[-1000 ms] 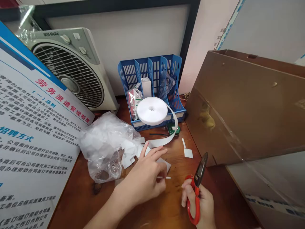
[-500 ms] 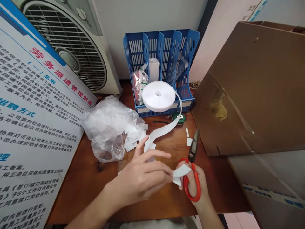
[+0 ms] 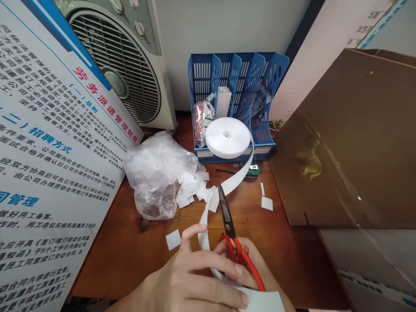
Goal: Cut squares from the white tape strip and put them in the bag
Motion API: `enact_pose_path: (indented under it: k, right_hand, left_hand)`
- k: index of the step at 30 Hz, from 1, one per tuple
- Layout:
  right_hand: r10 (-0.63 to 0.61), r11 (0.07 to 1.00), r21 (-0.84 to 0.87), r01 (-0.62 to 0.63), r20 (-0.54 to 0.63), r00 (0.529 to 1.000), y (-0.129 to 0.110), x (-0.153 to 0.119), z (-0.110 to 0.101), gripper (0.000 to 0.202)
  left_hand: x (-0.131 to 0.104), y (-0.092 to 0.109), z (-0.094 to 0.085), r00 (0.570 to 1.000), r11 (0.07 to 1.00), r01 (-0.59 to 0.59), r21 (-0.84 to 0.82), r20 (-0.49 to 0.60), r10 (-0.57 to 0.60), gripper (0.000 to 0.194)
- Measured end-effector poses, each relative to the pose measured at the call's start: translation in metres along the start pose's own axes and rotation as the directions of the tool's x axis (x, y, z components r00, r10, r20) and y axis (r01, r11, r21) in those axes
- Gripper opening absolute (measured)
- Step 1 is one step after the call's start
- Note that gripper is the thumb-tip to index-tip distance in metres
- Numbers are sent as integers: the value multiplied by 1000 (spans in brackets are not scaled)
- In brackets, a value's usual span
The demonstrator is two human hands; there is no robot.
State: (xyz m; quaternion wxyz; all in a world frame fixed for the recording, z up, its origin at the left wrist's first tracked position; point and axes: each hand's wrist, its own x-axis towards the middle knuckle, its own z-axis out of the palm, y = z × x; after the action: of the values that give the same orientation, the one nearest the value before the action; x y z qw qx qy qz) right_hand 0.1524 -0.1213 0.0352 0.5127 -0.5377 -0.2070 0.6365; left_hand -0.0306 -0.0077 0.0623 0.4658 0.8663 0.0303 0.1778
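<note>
A roll of white tape (image 3: 224, 145) rests at the front of the blue file rack, and its loose strip (image 3: 239, 177) curves down toward me. My left hand (image 3: 201, 277) pinches this strip, whose wide end reaches past the fingertips at the bottom edge. Scissors (image 3: 226, 212) with red handles are in my right hand (image 3: 251, 255), dark blades pointing up and away, apparently closed. My left hand partly covers the right one. Cut white squares (image 3: 188, 189) are heaped by a clear plastic bag (image 3: 152, 167) holding more white pieces. A single square (image 3: 173, 239) lies left of my left hand.
The blue file rack (image 3: 279, 69) holds packets and a white box. Beside it sits a green tape measure (image 3: 252, 170). A box fan (image 3: 165, 95) and a printed board (image 3: 65, 173) stand left, a brown carton (image 3: 351, 151) right. Another white square (image 3: 267, 203) lies near the carton.
The view has shifted. Both hands have come lower and nearer. The scissors now point up-left beside the strip, and my left hand has moved from small white pieces to the long strip.
</note>
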Motion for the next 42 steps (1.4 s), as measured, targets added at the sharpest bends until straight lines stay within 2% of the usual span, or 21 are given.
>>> enact_pose_path:
  k: [4, 7, 9, 11, 13, 14, 16, 18, 20, 21, 23, 26, 28, 30, 32, 34, 36, 38, 39, 42]
  right_hand:
    - [51, 998, 20, -51, 40, 998, -2, -5, 8, 48]
    - [14, 998, 59, -17, 54, 998, 1, 2, 12, 52]
    - [-45, 990, 135, 47, -15, 999, 4, 7, 11, 54]
    - [-92, 982, 152, 112, -137, 986, 4, 10, 9, 50]
    - [-150, 980, 83, 181, -292, 945, 2, 12, 5, 47]
    - [-187, 975, 39, 218, -380, 906, 1, 12, 4, 47]
    - [-261, 955, -31, 293, -555, 790, -2, 13, 1, 47]
    - [-323, 931, -97, 352, -668, 671, -3, 15, 0, 45]
    - [-372, 915, -172, 366, -713, 595, 0, 18, -1, 39]
    - [-389, 910, -205, 360, -721, 573, 3, 20, -1, 38]
    - [-405, 907, -238, 348, -719, 565, 10, 21, -2, 36]
    - [-415, 903, -236, 359, -695, 587, 20, 22, -3, 35]
    - [-426, 897, -232, 375, -680, 597, 23, 22, -4, 29]
    - [-430, 893, -225, 390, -686, 587, 22, 23, -3, 26]
    - [-423, 891, -214, 401, -713, 559, 20, 25, -3, 27]
    - [-408, 894, -203, 400, -739, 536, 18, 29, -4, 29]
    - [-393, 900, -200, 388, -756, 522, 17, 32, -4, 31]
    - [-389, 905, -212, 370, -764, 514, 16, 34, -4, 34]
    - [-390, 907, -222, 358, -764, 514, 16, 34, -4, 35]
    - [-388, 916, -246, 317, -741, 548, 17, 32, -2, 35]
  left_hand:
    - [3, 3, -3, 1000, 997, 15, -72, -20, -16, 40]
    - [9, 8, -8, 1000, 995, 17, -103, -3, -18, 39]
    - [11, 11, -11, 999, 996, -1, -86, -36, -2, 27]
    - [8, 14, -14, 997, 997, 15, -71, -69, -20, 14]
    - [3, 16, -17, 986, 983, 131, -130, -86, -143, 5]
    - [0, 16, -18, 969, 957, 213, -195, -83, -233, 5]
    - [-2, 16, -21, 912, 862, 360, -358, -59, -405, 5]
    - [-2, 13, -21, 875, 751, 411, -517, -8, -484, 7]
    - [1, 9, -18, 871, 673, 398, -623, 25, -491, 11]
    - [3, 6, -15, 867, 649, 387, -654, 20, -497, 13]
    - [8, 0, -8, 835, 625, 401, -670, -13, -550, 14]
    - [14, -12, 5, 742, 612, 451, -650, -109, -662, 11]
    - [15, -20, 12, 713, 589, 453, -669, -125, -690, 11]
    - [13, -26, 16, 731, 563, 415, -715, -108, -674, 11]
    - [8, -26, 15, 753, 627, 367, -687, -177, -634, 8]
    - [2, -20, 12, 781, 807, 343, -480, -331, -529, 9]
    - [-2, -11, 8, 869, 947, 269, -176, -380, -317, 19]
    - [-2, -5, 5, 943, 986, 150, 71, -308, -122, 21]
    - [-1, -4, 5, 964, 981, 105, 161, -259, -60, 18]
    - [6, -12, 9, 982, 951, 49, 306, -190, 10, 13]
